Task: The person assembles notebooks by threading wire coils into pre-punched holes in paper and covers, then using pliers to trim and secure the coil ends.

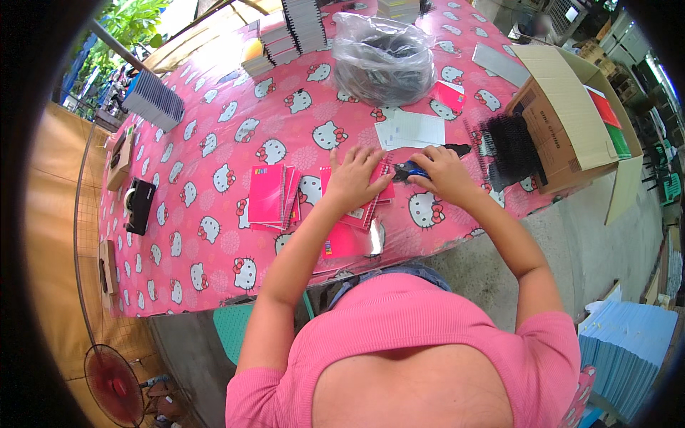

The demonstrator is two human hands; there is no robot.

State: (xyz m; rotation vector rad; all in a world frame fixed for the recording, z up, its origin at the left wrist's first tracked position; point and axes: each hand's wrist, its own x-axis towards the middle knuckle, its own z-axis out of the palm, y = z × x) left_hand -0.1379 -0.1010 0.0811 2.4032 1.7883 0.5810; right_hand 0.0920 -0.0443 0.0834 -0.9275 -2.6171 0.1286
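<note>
My left hand point(349, 180) lies with fingers spread on a pink spiral-bound notebook point(362, 214), holding it flat against the table. Just to its right, my right hand point(446, 175) is closed around blue-and-black pliers point(405, 170), whose tip points at the notebook's coil edge; the exact contact is too small to make out. A short stack of pink spiral notebooks point(267, 197) sits left of my left hand. Nearer to me, a pink cover point(344, 241) lies partly beneath the notebook. Beyond my hands are white printed sheets point(417, 131).
Black plastic coils point(508, 150) lie at right beside an open cardboard box point(553, 139). A clear plastic bag point(385, 68) stands at the back. Notebook stacks point(153, 100) and a tape dispenser point(140, 207) occupy the left. The table's near edge point(428, 255) runs before my body.
</note>
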